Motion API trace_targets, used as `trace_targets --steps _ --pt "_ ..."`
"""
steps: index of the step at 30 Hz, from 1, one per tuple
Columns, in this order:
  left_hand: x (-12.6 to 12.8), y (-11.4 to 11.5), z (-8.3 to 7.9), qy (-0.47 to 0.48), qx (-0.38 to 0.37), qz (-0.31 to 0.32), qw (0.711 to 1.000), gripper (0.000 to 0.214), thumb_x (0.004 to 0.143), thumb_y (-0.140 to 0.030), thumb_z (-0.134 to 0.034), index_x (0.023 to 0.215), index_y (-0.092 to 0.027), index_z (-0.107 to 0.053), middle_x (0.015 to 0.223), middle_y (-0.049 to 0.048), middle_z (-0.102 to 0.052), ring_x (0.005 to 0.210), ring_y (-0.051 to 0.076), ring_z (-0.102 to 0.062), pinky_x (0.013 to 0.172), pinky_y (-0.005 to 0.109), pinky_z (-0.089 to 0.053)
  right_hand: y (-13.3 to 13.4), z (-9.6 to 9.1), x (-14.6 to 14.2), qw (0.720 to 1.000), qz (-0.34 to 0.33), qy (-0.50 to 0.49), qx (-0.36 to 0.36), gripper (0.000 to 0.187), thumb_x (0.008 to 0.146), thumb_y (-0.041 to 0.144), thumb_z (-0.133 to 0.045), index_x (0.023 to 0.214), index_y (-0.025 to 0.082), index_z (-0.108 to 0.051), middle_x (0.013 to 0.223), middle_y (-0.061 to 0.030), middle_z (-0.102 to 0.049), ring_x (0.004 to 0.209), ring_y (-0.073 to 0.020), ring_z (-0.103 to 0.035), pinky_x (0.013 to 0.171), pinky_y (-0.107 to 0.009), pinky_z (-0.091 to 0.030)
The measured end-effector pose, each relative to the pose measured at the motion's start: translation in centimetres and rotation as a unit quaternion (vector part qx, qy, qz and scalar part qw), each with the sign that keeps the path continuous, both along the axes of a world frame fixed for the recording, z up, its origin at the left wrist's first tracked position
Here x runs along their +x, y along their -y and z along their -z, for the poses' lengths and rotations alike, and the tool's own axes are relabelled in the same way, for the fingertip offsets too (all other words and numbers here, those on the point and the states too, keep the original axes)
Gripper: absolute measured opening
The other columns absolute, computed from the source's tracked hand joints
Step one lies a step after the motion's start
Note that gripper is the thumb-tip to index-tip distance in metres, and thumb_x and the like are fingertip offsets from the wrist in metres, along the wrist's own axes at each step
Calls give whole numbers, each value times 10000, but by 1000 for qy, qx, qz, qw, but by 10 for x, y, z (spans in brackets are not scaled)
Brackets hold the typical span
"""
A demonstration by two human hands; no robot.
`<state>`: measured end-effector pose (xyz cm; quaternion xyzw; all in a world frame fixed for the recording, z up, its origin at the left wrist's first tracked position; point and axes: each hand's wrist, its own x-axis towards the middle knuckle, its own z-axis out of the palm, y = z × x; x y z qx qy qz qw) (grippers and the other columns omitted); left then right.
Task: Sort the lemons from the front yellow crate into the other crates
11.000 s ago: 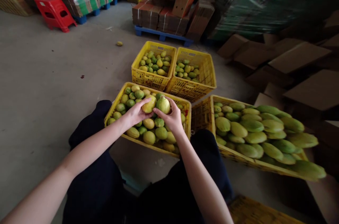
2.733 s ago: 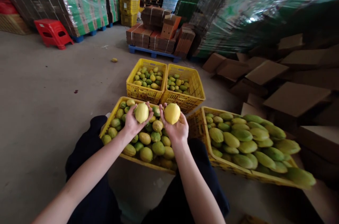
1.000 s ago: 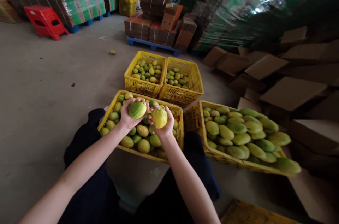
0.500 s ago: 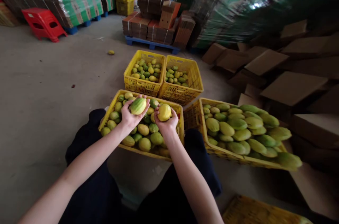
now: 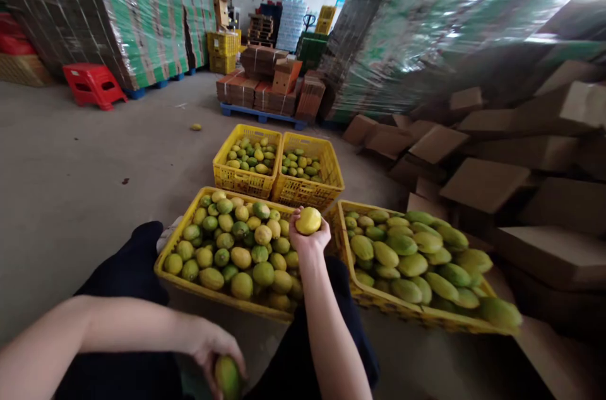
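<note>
My right hand (image 5: 308,239) is raised over the far right corner of the near yellow crate (image 5: 176,276), fingers closed round a yellow fruit (image 5: 308,221). Low at the bottom edge, between my knees, my left hand (image 5: 212,349) grips a green fruit (image 5: 228,376). The near crate is heaped with round green and yellow fruit (image 5: 237,242).
Two smaller yellow crates (image 5: 242,180) (image 5: 310,188) of fruit stand just beyond. A yellow crate (image 5: 398,305) of long green fruit lies to the right. Cardboard boxes (image 5: 483,182) pile up at right, wrapped pallets (image 5: 142,15) and a red stool (image 5: 93,84) at the far left. One stray fruit (image 5: 196,127) lies on the concrete floor.
My left hand has dropped from above the near crate down toward my lap with the green fruit. My right hand moved slightly right with the yellow fruit. The view tilted up.
</note>
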<state>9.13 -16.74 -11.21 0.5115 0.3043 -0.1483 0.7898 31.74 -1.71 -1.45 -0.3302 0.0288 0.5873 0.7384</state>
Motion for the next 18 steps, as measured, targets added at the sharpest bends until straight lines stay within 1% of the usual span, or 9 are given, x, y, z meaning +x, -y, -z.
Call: trace_targets --steps 2,3,5,7,9,11,12,14,18 --pt "0 -30 -14 -83 -64 35 994 323 495 -567 -791 568 -270 -687 594 -2 -670 690 318 -748 561 502 -559 0 -1 2 1000 -6 -4 2 209 738 363 -472 819 218 -598 729 -41 -658 640 -173 -657 479 -258 -543" --pt "1 -54 -30 -87 -59 -19 994 276 546 -521 -787 632 -268 -716 663 7 -702 737 308 -758 595 480 -574 0 -2 2 1000 -7 -13 -1 223 737 364 -465 827 217 -607 748 -46 -662 646 -174 -661 477 -261 -544" --pt "2 -114 -76 -57 20 -263 963 218 612 -440 -782 656 -245 -694 730 48 -720 729 275 -752 633 409 -601 -1 -4 1 1000 -7 -25 -6 249 736 372 -457 843 215 -619 780 -53 -666 653 -177 -666 468 -266 -546" --pt "-2 -178 -129 -3 104 -496 862 209 686 -402 -744 774 -225 -673 897 98 -737 837 289 -759 725 418 -633 -3 -4 0 1000 -12 -16 1 253 732 384 -464 844 217 -618 781 -52 -665 651 -180 -664 463 -271 -546" --pt "-15 -232 -173 36 199 -664 720 248 775 -439 -674 883 -216 -654 1145 131 -704 993 307 -745 821 424 -630 -4 -2 -2 1000 -22 3 14 224 729 389 -484 822 225 -605 742 -43 -660 642 -182 -657 465 -272 -545" --pt "-34 -263 -194 66 261 -741 615 223 815 -411 -643 952 -235 -647 1356 118 -619 1172 328 -685 917 422 -601 -6 1 -5 998 -41 29 30 184 728 392 -511 786 234 -586 692 -33 -650 634 -185 -652 474 -275 -550" --pt "-44 -269 -194 65 270 -748 603 198 827 -391 -625 949 -237 -644 1400 113 -594 1216 339 -661 935 434 -591 -7 2 -7 997 -51 43 35 172 731 395 -521 771 239 -579 673 -30 -645 629 -187 -651 479 -280 -555" --pt "-61 -261 -175 30 295 -706 643 184 851 -379 -572 929 -231 -648 1367 116 -622 1226 340 -649 932 446 -582 -7 3 -11 996 -65 54 35 168 747 403 -522 759 245 -577 656 -28 -642 630 -190 -656 494 -286 -570" --pt "-71 -205 -101 -110 338 -476 804 139 762 -332 -666 693 -219 -623 840 75 -719 1042 333 -697 893 426 -562 -5 2 -23 997 -77 -7 -19 201 803 387 -477 829 243 -614 701 -39 -673 666 -192 -671 530 -294 -589"
